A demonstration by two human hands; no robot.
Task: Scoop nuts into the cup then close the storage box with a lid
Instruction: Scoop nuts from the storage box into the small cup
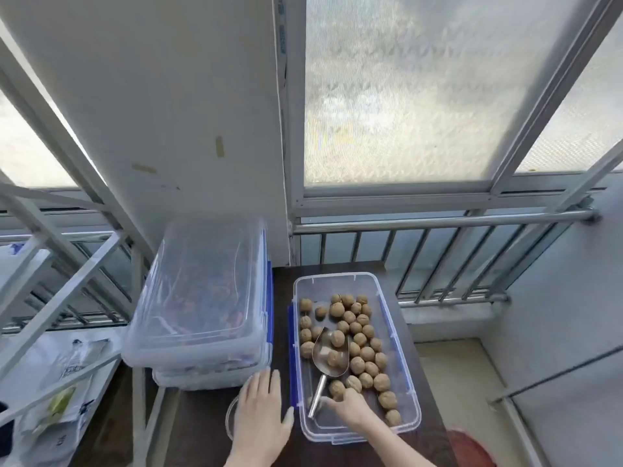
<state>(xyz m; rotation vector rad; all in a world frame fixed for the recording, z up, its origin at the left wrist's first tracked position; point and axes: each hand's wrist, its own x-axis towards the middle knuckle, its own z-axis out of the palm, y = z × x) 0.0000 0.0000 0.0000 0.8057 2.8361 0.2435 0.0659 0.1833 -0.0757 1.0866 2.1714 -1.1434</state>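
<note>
Inside the open storage box [397, 318] on the desk [202, 429], the right hand [350, 407] closes on the metal scoop [328, 360] among the walnuts [362, 338]. Left of the box, the left hand [261, 412] lies flat and open over the clear cup [230, 420], apparently steadying it for filling.

This looks like an enclosed balcony or utility corner of a home. Frosted sliding windows [397, 96] rise above a metal railing [438, 221], with a metal rack [60, 264] at the left. Stacked clear storage boxes [202, 298] sit beside a small dark table [202, 433].
</note>
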